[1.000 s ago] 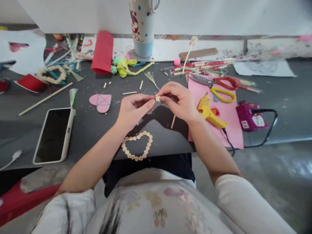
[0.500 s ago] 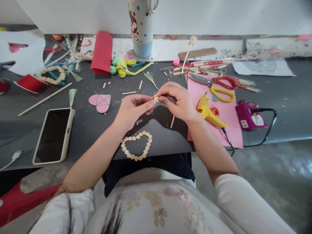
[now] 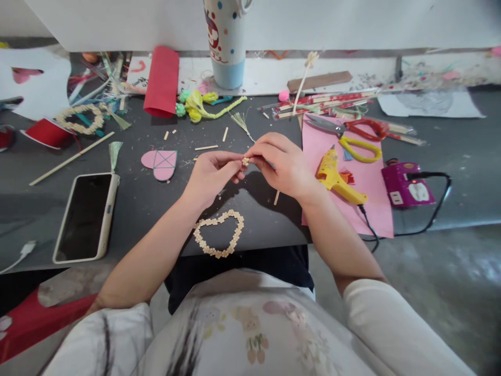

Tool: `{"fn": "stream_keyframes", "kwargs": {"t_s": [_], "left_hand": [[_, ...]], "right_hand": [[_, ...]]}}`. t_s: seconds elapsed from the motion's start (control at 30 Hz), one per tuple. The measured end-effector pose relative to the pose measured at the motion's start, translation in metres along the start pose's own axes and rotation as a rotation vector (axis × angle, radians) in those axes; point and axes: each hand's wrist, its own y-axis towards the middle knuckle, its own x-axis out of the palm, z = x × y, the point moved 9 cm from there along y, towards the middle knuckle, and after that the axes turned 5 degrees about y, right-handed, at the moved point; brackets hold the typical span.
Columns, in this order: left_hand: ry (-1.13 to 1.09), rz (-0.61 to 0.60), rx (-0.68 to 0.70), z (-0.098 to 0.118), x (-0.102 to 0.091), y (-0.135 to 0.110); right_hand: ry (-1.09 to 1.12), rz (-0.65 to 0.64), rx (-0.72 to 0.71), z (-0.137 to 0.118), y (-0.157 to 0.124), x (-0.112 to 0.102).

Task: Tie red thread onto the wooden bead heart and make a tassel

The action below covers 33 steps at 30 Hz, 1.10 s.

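Note:
Between both sets of fingertips sits a small cream flower-shaped piece [image 3: 245, 162], held above the dark table. My left hand [image 3: 213, 175] pinches it from the left with thumb and fingers. On the other side, my right hand [image 3: 279, 164] is closed with its fingertips at the flower. Below my hands lies a heart-shaped ring [image 3: 218, 255] made of similar cream flowers. A pale green tassel [image 3: 241, 122] with a white cord lies just beyond my right fingers. Left of my left hand is a pink paper heart [image 3: 165, 166] with dark crossing lines.
A phone [image 3: 84, 216] lies at left, near a thin stick [image 3: 70, 159]. On pink paper [image 3: 376, 209] at right are a yellow glue gun [image 3: 338, 180] and scissors [image 3: 358, 149]. A purple power box [image 3: 409, 185] with a cable stands beyond. A bottle [image 3: 227, 47] is behind.
The flower piece and both hands' fingertips have shifted slightly left, and the flower appears turned. Both hands still hold it. The view has tilted a little.

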Motion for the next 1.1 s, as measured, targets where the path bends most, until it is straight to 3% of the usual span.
{"fn": "stream_keyframes", "kwargs": {"t_s": [0.37,0.73,0.93,1.1], "left_hand": [[0.068,-0.003,0.036,0.003,0.0,-0.001],[-0.046,-0.021,0.007,0.003,0.0,-0.002],[-0.076,-0.033,0.065,0.008,-0.001,-0.003],[-0.082,-0.074,0.025,0.008,0.002,-0.005]], "right_hand": [[0.03,-0.007,0.023,0.002,0.0,0.002],[0.305,0.073,0.241,0.018,0.001,-0.007],[0.38,0.084,0.229,0.017,0.001,-0.005],[0.36,0.075,0.205,0.016,0.002,-0.005]]}}
